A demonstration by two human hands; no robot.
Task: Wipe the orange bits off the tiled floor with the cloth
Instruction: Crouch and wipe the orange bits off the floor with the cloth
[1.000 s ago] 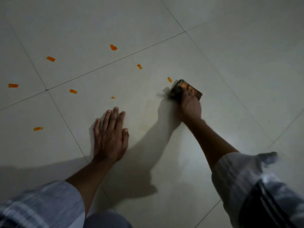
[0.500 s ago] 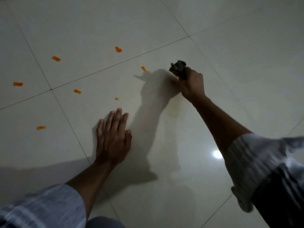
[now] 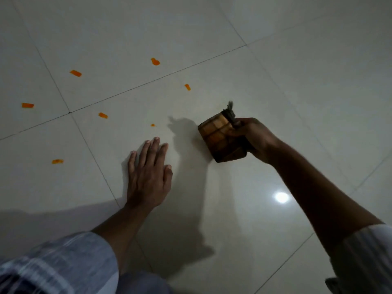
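Head view, sole camera.

Item: tiled floor (image 3: 275,60), pale, glossy, dark grout lines crossing it; a bright lamp reflection sits toward its near right part.

Item: orange bits, seven visible, all on the left half of the floor. Farthest, one (image 3: 155,61) just beyond a grout line; one (image 3: 75,73) to its left; one (image 3: 27,105) near the left edge. On the central tile: one (image 3: 187,87), one (image 3: 103,115), one very small (image 3: 152,125) just beyond the left fingertips. One (image 3: 57,161) on the near left tile.

Item: left hand (image 3: 148,177), flat, palm down, fingers straight and together, pressing on the central tile; holds nothing.

Item: right hand (image 3: 252,139), fingers curled round the cloth (image 3: 220,136), a folded brown checked pad with a frayed dark end sticking up. Its lower corner seems at or just above the floor; contact cannot be told.

Judgement, risks: none of the seven bits is under the cloth, so most of the wiping appears undone. The small bit could be missed in the hand's shadow. Loose bits could smear or scatter under a fast stroke. A soiled fold might redeposit orange. The braced left hand may slip on glossy tile.
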